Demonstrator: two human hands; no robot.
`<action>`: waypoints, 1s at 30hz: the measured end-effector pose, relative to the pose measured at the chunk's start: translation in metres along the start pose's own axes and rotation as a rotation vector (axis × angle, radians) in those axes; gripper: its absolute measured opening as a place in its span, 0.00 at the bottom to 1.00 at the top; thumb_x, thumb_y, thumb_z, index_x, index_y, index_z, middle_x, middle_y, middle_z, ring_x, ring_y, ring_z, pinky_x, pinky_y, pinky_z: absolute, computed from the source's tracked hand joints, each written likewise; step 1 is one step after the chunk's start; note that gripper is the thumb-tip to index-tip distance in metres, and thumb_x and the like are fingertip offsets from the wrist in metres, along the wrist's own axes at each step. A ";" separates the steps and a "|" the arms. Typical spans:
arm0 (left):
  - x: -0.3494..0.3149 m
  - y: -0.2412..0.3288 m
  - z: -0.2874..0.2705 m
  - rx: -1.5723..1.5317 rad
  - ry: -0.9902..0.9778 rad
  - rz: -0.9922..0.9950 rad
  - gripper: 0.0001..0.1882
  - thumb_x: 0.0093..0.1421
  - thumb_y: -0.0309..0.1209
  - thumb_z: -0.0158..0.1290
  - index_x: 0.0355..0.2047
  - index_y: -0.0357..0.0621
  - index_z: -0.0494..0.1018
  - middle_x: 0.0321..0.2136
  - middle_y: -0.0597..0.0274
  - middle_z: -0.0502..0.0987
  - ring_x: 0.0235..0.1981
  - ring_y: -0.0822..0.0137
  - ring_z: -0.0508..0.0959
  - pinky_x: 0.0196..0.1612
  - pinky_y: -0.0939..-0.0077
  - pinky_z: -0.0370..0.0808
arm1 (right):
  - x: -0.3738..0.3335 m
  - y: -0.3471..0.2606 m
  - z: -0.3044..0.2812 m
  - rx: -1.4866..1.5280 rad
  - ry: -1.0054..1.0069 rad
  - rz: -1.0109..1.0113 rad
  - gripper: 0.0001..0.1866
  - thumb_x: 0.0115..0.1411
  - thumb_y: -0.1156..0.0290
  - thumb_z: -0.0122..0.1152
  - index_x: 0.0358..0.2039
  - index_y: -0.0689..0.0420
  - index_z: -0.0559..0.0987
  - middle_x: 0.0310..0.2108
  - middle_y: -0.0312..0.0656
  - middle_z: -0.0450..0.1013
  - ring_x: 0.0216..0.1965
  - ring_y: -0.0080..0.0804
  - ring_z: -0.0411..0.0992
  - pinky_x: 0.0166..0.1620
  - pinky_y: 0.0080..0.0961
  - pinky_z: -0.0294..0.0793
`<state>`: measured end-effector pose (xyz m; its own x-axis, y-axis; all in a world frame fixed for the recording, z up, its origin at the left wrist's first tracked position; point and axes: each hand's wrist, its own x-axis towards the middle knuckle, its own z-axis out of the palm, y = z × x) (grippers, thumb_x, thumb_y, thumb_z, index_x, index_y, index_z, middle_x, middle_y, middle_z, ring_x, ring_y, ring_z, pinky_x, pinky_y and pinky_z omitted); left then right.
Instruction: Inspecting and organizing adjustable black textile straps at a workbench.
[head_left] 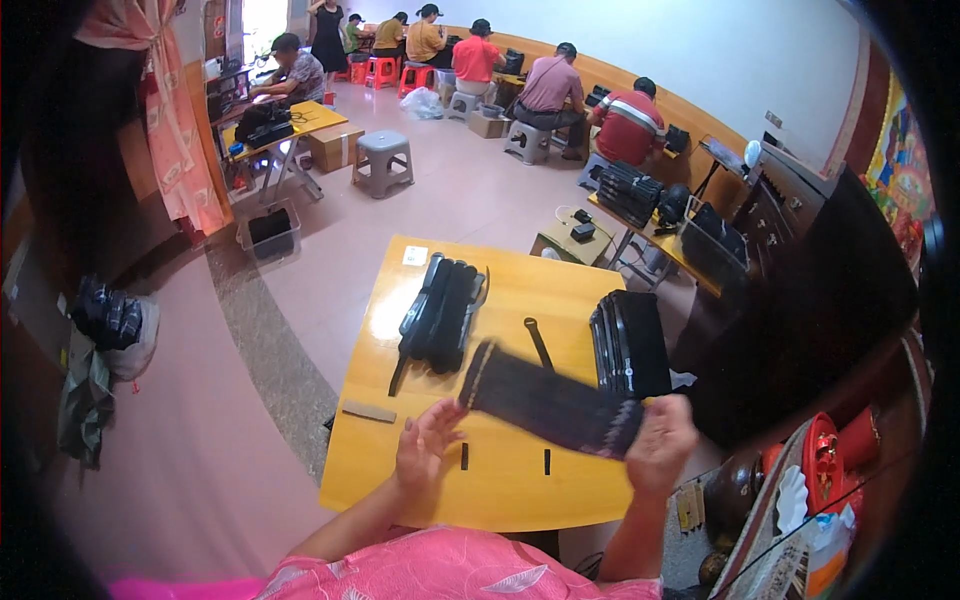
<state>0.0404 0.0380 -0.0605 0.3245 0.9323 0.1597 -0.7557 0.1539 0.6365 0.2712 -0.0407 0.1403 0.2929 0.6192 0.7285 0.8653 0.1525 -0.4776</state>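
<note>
A flat black fabric piece (550,402), slightly blurred, with pale stitching at both ends, is held above the yellow table (500,500). My right hand (662,445) grips its right end, fingers closed round the edge. At the opposite end my left hand (428,445) is open with its palm turned up. Its fingertips come close to the fabric's corner; whether they touch I cannot tell. Two short black strips (464,457) lie on the table below the fabric. Beyond it rests a black strap (538,343) with a loop at one end.
Bundled black pieces (440,315) lie at the table's left, and a black stack (632,345) at its right. A flat brown strip (368,411) is near the left edge. Several people sit working along the far wall. A grey stool (384,160) stands on the floor ahead.
</note>
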 end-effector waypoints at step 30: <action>0.011 -0.005 0.031 0.325 0.018 -0.450 0.18 0.64 0.29 0.45 0.52 0.33 0.63 0.37 0.43 0.77 0.33 0.58 0.81 0.33 0.73 0.78 | 0.012 0.085 0.020 -0.387 -0.375 0.081 0.48 0.46 0.54 0.70 0.61 0.66 0.58 0.42 0.55 0.65 0.43 0.50 0.68 0.45 0.38 0.69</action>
<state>0.0653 0.0376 -0.0383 0.5626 0.8038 -0.1932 -0.3290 0.4321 0.8397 0.3405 -0.0051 0.0986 0.2611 0.8604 0.4376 0.9531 -0.1580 -0.2580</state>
